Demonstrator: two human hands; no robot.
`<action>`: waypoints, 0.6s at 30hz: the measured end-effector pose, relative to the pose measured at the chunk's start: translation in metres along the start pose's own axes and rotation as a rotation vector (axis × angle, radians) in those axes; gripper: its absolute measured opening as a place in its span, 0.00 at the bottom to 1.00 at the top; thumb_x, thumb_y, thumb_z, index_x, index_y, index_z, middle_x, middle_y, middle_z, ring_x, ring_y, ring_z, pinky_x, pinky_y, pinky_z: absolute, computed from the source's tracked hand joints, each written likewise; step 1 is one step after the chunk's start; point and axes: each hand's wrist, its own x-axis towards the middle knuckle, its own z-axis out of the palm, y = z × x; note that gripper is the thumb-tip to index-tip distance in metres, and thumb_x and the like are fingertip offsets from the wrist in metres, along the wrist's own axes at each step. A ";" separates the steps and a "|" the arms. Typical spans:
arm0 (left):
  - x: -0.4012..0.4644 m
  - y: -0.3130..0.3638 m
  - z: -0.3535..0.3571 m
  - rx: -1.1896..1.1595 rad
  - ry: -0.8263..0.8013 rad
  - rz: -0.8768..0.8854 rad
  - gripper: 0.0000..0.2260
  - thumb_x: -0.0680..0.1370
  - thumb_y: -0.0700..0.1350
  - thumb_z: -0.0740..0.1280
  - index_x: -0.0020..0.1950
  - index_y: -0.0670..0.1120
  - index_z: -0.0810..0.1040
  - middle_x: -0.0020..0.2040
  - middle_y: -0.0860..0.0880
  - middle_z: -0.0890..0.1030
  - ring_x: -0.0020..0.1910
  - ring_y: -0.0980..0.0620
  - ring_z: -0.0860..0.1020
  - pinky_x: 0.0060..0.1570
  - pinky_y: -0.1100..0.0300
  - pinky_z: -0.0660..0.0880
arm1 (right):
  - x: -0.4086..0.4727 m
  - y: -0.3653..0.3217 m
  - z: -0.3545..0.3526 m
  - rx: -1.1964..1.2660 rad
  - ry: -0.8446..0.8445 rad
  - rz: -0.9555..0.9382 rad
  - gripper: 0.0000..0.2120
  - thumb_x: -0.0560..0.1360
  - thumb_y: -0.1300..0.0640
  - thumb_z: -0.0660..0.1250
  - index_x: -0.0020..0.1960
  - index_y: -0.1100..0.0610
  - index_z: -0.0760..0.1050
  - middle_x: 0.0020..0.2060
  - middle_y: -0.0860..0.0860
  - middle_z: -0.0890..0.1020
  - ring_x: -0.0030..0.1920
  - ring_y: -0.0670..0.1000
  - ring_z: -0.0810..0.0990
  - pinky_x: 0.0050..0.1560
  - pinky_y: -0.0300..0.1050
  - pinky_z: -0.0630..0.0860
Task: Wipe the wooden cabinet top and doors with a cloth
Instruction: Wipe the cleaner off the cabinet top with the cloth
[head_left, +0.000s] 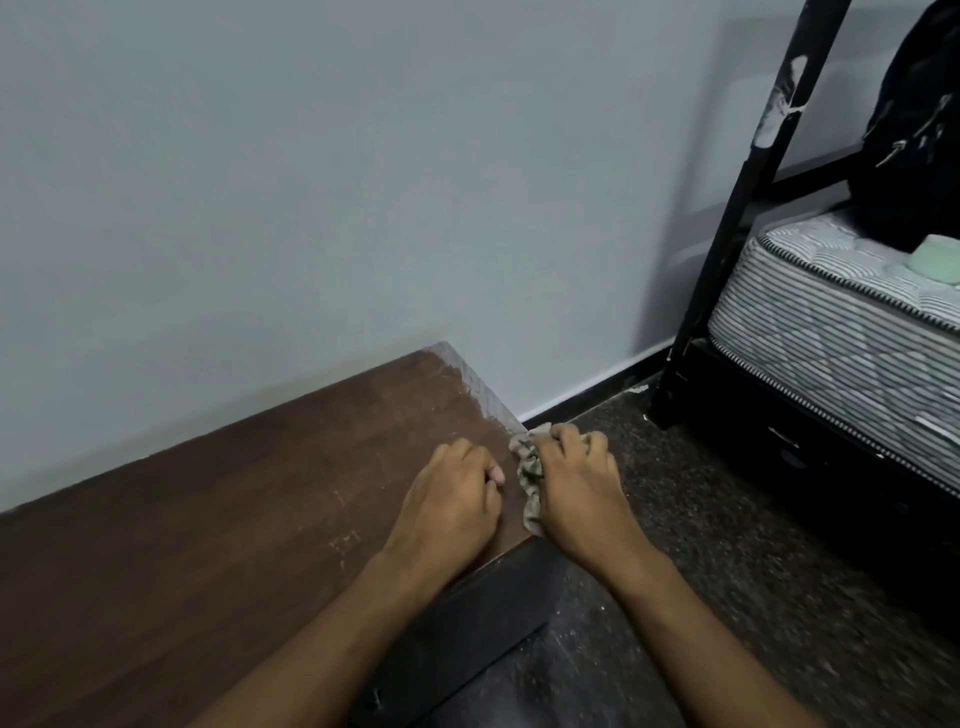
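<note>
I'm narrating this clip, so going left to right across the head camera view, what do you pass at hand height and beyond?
Wooden cabinet top → left hand → cloth → right hand → dark floor → black bed frame post → mattress.

1. The cabinet top (208, 519) stands against the wall (311, 182), filling the lower left.
2. Both hands are at its right end: the left hand (452, 499) rests on the surface, the right hand (576, 483) just beside it at the edge.
3. The cloth (531, 483) lies between them, under the right hand.
4. The floor (727, 545) lies to the right.
5. A bed frame (727, 249) with a mattress (831, 332) stands at far right, a bag (914, 130) on the mattress.
</note>
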 end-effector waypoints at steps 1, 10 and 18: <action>0.002 -0.003 0.001 0.000 0.007 -0.019 0.04 0.78 0.44 0.63 0.47 0.54 0.75 0.48 0.56 0.74 0.49 0.56 0.71 0.53 0.56 0.73 | -0.010 -0.002 0.002 -0.020 0.015 -0.050 0.27 0.75 0.54 0.66 0.73 0.54 0.65 0.67 0.52 0.68 0.60 0.55 0.65 0.62 0.51 0.69; 0.026 -0.017 0.001 -0.045 0.075 -0.096 0.08 0.77 0.45 0.66 0.55 0.50 0.81 0.51 0.54 0.78 0.53 0.55 0.76 0.57 0.58 0.74 | 0.046 -0.006 0.007 -0.061 -0.026 -0.142 0.26 0.74 0.51 0.66 0.69 0.58 0.67 0.62 0.56 0.69 0.57 0.58 0.67 0.60 0.53 0.71; 0.049 -0.041 -0.008 -0.020 0.084 -0.146 0.11 0.77 0.44 0.66 0.57 0.49 0.82 0.53 0.52 0.79 0.56 0.53 0.76 0.58 0.54 0.76 | 0.076 -0.019 0.025 -0.009 0.038 -0.175 0.18 0.78 0.58 0.57 0.68 0.58 0.69 0.61 0.56 0.71 0.53 0.57 0.68 0.55 0.52 0.70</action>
